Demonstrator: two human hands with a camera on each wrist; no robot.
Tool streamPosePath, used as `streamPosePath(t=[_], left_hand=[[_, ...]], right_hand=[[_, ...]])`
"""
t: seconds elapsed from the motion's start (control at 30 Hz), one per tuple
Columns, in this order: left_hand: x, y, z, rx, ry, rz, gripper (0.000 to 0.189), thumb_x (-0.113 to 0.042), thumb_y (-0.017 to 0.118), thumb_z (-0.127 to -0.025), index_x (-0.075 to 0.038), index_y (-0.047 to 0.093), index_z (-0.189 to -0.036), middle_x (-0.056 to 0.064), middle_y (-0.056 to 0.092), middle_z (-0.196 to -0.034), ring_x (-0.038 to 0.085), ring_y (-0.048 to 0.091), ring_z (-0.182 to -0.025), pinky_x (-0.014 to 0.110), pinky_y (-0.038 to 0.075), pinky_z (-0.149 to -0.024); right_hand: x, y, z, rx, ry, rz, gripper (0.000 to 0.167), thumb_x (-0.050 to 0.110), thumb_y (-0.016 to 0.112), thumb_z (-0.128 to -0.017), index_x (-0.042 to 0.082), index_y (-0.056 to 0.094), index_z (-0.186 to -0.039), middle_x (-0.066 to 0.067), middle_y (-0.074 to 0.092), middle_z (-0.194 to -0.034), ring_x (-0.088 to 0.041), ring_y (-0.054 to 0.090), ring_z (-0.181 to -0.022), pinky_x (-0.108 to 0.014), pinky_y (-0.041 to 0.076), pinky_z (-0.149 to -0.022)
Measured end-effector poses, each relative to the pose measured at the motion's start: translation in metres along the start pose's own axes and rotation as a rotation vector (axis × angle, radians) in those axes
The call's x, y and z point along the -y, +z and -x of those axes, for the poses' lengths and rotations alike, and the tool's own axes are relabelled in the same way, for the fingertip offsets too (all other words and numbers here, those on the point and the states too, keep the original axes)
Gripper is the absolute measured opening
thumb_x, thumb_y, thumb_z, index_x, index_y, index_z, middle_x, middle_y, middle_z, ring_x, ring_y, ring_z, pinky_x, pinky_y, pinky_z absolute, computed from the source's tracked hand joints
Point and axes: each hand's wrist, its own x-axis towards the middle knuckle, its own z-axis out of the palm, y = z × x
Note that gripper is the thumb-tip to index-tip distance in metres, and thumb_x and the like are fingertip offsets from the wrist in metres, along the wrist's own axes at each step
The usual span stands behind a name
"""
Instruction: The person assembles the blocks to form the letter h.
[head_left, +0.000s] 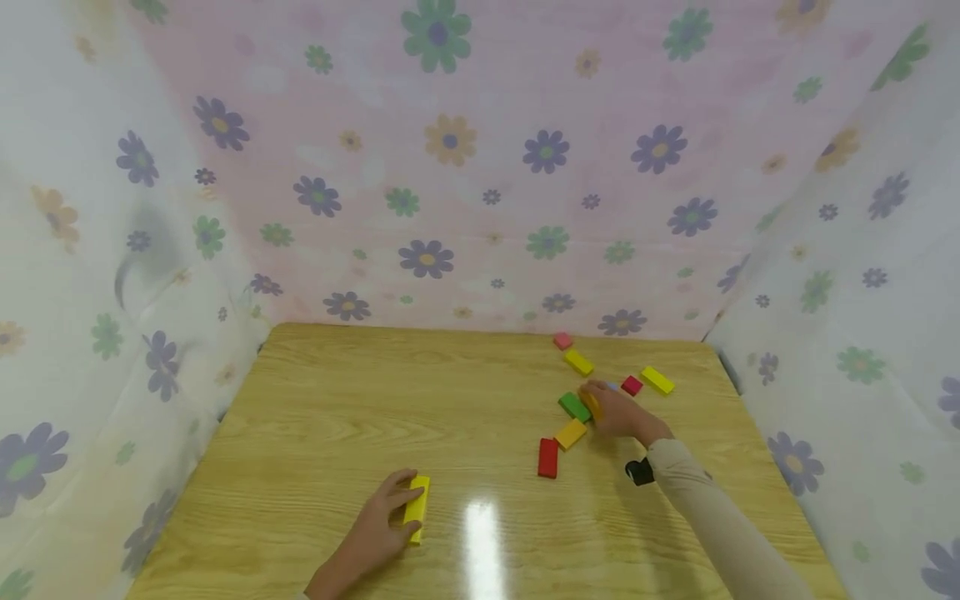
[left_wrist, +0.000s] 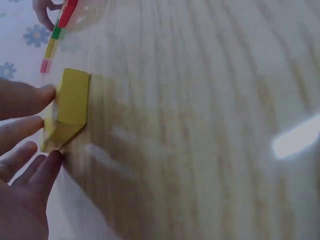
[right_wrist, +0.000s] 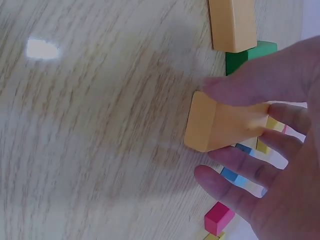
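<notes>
In the head view, my left hand (head_left: 375,527) is at the front left of the table, its thumb and fingers around a yellow block (head_left: 417,507). The left wrist view has that yellow block (left_wrist: 74,97) on the wood with fingertips along its side and end. Further back on the right, my right hand (head_left: 618,412) grips an orange block (right_wrist: 237,125) between thumb and fingers. Beside it lie a green block (head_left: 574,407) and a second orange block (head_left: 572,434). A blue block (right_wrist: 233,175) shows behind the right fingers, mostly covered in the head view.
A red block (head_left: 548,458) lies near the second orange one. Towards the back are a pink block (head_left: 563,340), a yellow block (head_left: 579,362), a dark pink block (head_left: 632,385) and another yellow block (head_left: 657,380). Flowered cloth (head_left: 495,225) surrounds the wooden table (head_left: 337,408).
</notes>
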Motion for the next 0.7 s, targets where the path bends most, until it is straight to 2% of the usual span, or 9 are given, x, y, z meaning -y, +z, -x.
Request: streamPosePath(t=[0.07,0.2,0.27,0.37,0.43,0.5,0.6,0.7], left_hand=[[0.002,0.002,0.002,-0.023,-0.007,0.014,0.046,-0.003,0.078,-0.076,0.006,0.063,-0.118,0.013,0.044,-0.138,0.036,0.047,-0.123,0.047,0.046,-0.096],[0.002,0.007,0.003,-0.107,0.0,0.021,0.045,0.001,0.078,-0.075,0.01,0.062,-0.116,0.015,0.045,-0.138,0.038,0.047,-0.123,0.044,0.046,-0.095],[0.0,0.01,0.002,-0.148,-0.002,0.009,0.042,0.004,0.077,-0.074,0.01,0.063,-0.113,0.016,0.048,-0.135,0.038,0.047,-0.122,0.043,0.047,-0.095],[-0.003,0.012,0.002,-0.183,-0.024,0.003,0.038,0.005,0.077,-0.073,0.008,0.066,-0.11,0.014,0.052,-0.131,0.036,0.049,-0.121,0.043,0.047,-0.096],[-0.004,0.012,0.004,-0.179,-0.043,-0.003,0.038,0.004,0.077,-0.074,0.007,0.066,-0.11,0.013,0.053,-0.13,0.035,0.05,-0.121,0.043,0.047,-0.095],[-0.005,0.011,0.005,-0.16,-0.053,-0.001,0.042,0.003,0.078,-0.074,0.009,0.064,-0.113,0.013,0.052,-0.132,0.036,0.049,-0.122,0.044,0.048,-0.095],[-0.004,0.008,0.007,-0.105,-0.062,0.022,0.05,0.0,0.078,-0.075,0.011,0.059,-0.12,0.014,0.048,-0.137,0.038,0.045,-0.125,0.045,0.046,-0.096],[-0.002,0.006,0.008,-0.059,-0.051,0.043,0.054,-0.004,0.077,-0.077,0.011,0.055,-0.124,0.015,0.044,-0.141,0.04,0.042,-0.127,0.049,0.043,-0.098]], right_hand=[[-0.001,0.002,0.0,0.01,0.0,-0.016,0.077,-0.006,0.057,-0.066,-0.008,0.035,-0.139,-0.032,0.028,-0.144,-0.046,0.046,-0.116,-0.048,0.049,-0.085],[-0.001,0.003,0.001,0.006,-0.008,-0.041,0.081,-0.01,0.059,-0.064,-0.008,0.033,-0.14,-0.033,0.024,-0.145,-0.05,0.045,-0.116,-0.042,0.051,-0.071],[-0.001,0.003,0.004,-0.001,-0.007,-0.053,0.083,-0.011,0.061,-0.062,-0.008,0.032,-0.141,-0.034,0.023,-0.146,-0.051,0.044,-0.117,-0.041,0.05,-0.069],[-0.001,0.004,0.006,0.002,-0.007,-0.067,0.086,-0.009,0.064,-0.062,-0.006,0.031,-0.142,-0.033,0.023,-0.147,-0.05,0.042,-0.12,-0.046,0.051,-0.077],[0.0,0.005,0.007,-0.001,-0.019,-0.067,0.087,-0.007,0.066,-0.062,-0.006,0.032,-0.142,-0.032,0.026,-0.146,-0.05,0.042,-0.121,-0.052,0.049,-0.086],[0.0,0.005,0.007,-0.011,-0.041,-0.061,0.086,-0.006,0.067,-0.06,-0.007,0.034,-0.14,-0.032,0.03,-0.144,-0.049,0.043,-0.12,-0.055,0.048,-0.089],[-0.001,0.005,0.007,-0.037,-0.057,-0.035,0.084,-0.005,0.067,-0.058,-0.009,0.038,-0.136,-0.031,0.036,-0.14,-0.043,0.05,-0.112,-0.05,0.051,-0.085],[-0.004,0.005,0.009,-0.061,-0.042,-0.044,0.082,-0.003,0.069,-0.057,-0.008,0.041,-0.134,-0.029,0.042,-0.135,-0.032,0.053,-0.096,-0.041,0.051,-0.074]])
